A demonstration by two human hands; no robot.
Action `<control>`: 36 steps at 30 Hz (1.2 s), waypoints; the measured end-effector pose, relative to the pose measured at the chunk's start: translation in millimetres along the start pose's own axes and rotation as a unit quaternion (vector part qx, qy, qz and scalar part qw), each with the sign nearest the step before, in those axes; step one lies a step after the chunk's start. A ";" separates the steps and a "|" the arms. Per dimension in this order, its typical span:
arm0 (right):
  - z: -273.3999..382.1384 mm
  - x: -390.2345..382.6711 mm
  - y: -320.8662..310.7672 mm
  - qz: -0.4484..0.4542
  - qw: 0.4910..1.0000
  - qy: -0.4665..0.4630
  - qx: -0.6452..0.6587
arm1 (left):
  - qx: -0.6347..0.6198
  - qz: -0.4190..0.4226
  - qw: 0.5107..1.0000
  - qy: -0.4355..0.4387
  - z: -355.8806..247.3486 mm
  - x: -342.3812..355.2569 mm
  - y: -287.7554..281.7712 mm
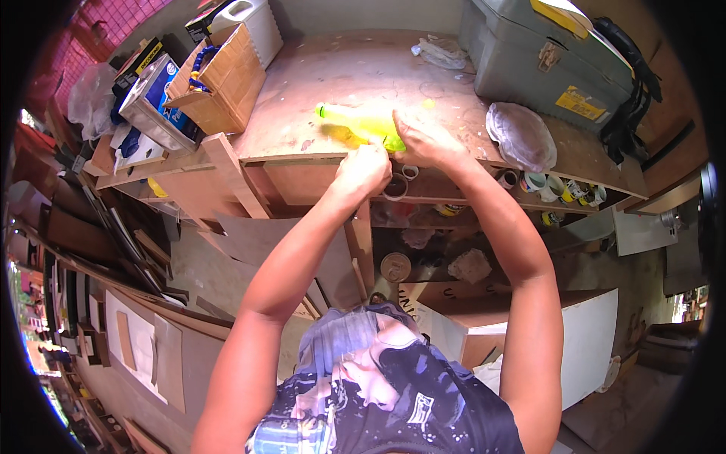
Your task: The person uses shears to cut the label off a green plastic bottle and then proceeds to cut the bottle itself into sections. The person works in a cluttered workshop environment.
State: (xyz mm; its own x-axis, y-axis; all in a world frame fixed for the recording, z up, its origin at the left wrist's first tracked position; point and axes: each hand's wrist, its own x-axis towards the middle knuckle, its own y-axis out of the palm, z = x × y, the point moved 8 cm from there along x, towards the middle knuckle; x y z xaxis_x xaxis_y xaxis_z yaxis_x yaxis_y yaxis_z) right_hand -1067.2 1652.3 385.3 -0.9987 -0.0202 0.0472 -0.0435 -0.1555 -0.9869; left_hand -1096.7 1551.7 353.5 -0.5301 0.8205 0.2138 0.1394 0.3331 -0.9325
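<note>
A clear yellow-green plastic bottle [352,117] lies on its side over the wooden workbench, its mouth pointing left. My right hand [425,140] is closed around the bottle's wide end. Just below the bottle's near side, my left hand [364,172] is closed, with its fingertips pressed together against or very near the plastic. What those fingers pinch, if anything, is hidden. Bright light falls on the bottle and on the bench top [340,68] around it.
At the left stand a cardboard box [227,79], a metal can [157,102] and a white jug [253,34]. A grey toolbox [544,68] and a plastic-wrapped bowl-like thing [522,136] are at the right. Several small cans [552,188] fill the shelf below.
</note>
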 end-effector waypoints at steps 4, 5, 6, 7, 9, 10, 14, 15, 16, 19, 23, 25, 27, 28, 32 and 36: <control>-8.1 1.8 -1.6 -0.034 0.999 -0.010 0.006 | 0.014 0.038 0.999 0.011 -2.1 -9.3 -5.7; -4.1 0.6 -3.7 -0.009 1.000 0.003 -0.004 | 0.004 0.036 0.999 0.000 -0.5 -9.7 -7.4; -1.6 -1.0 -3.7 0.015 1.000 0.016 -0.014 | -0.006 0.035 0.999 -0.011 0.5 -9.8 -8.8; 1.8 -3.5 -6.3 -0.013 0.999 0.005 -0.036 | -0.017 0.035 0.999 -0.022 0.1 -11.0 -9.6; 6.1 -7.9 -8.9 -0.068 0.994 -0.018 -0.081 | -0.043 0.054 0.996 -0.053 0.8 -11.1 -9.2; 6.9 -9.4 -7.6 -0.082 0.993 -0.026 -0.086 | -0.058 0.075 0.993 -0.072 -0.8 -10.6 -10.6; 11.7 -12.6 -9.4 -0.086 0.994 -0.039 -0.064 | -0.005 0.132 0.991 -0.031 5.4 -3.8 10.2; 13.2 -11.9 -10.0 -0.075 0.995 -0.038 -0.047 | -0.013 0.102 0.994 -0.041 9.6 -6.5 12.8; 10.2 -9.5 -8.2 -0.052 0.997 -0.030 -0.039 | -0.020 0.071 0.996 -0.048 8.4 -8.0 12.2; 3.5 -0.3 -5.8 -0.004 1.000 -0.012 -0.018 | -0.030 0.021 0.996 -0.078 2.5 -13.9 12.8; -14.7 3.4 -5.3 -0.010 1.000 -0.015 0.012 | -0.045 0.039 0.996 -0.063 2.5 -6.5 -0.5; -17.0 4.5 -8.7 -0.001 1.000 -0.011 0.011 | -0.087 0.080 0.991 -0.069 -3.8 -7.4 -16.7; -9.7 5.0 -14.9 0.032 0.999 0.005 -0.011 | 0.090 0.098 0.985 0.107 -14.8 -2.2 -8.5; -6.2 4.6 -15.5 0.037 0.999 0.004 -0.001 | 0.130 0.094 0.977 0.141 -16.2 -3.0 -6.5; -2.3 -2.2 -1.4 -0.003 1.000 0.027 0.014 | 0.089 0.046 0.992 0.082 -13.0 -6.2 -4.3; 3.9 -9.0 -4.0 -0.072 0.996 0.044 0.023 | -0.023 -0.008 0.999 -0.032 -5.0 -11.6 -6.3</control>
State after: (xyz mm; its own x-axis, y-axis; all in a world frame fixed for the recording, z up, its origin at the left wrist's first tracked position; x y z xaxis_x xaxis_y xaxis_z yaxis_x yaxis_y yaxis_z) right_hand -1057.9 1649.3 389.4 -0.9809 0.0924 0.1713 -0.1866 -0.1955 -0.9628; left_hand -1087.2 1542.4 358.4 -0.5853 0.7837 0.2081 0.1686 0.3686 -0.9142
